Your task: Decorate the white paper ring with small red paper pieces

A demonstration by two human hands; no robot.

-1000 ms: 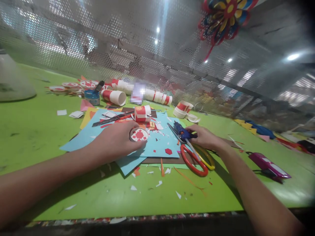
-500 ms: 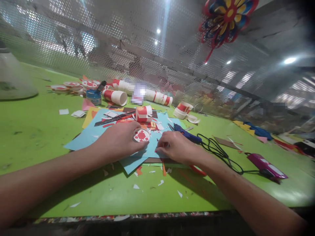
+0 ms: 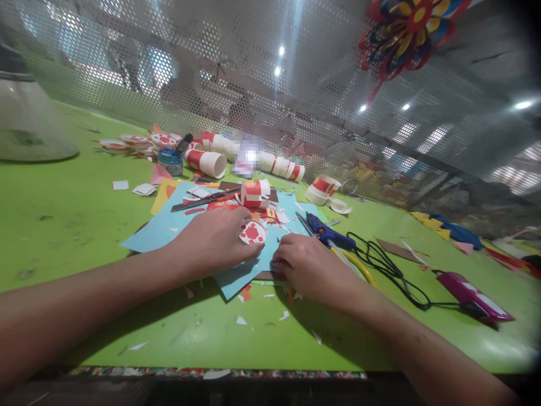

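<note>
Between the thumb and fingers of my left hand is a white, rimmed paper disc, its face patterned with red pieces. My right hand is closed just to its right, over the blue paper. Its fingertips are curled together and whatever they may hold is hidden. Beyond my left hand a cut red and white paper cup lies among red and white scraps. A blue glue gun rests right of my right hand, with scissors with yellow handles partly behind that hand.
A black cord links the glue gun to a purple power strip. Farther back are a blue jar, a paper cup, decorated discs and cut cup parts. Scraps litter the green table.
The view has shifted slightly, and things appear a little farther right. My right hand has turned so its fingertips show less, and the yellow scissor handle now shows. The left hand keeps the disc.
</note>
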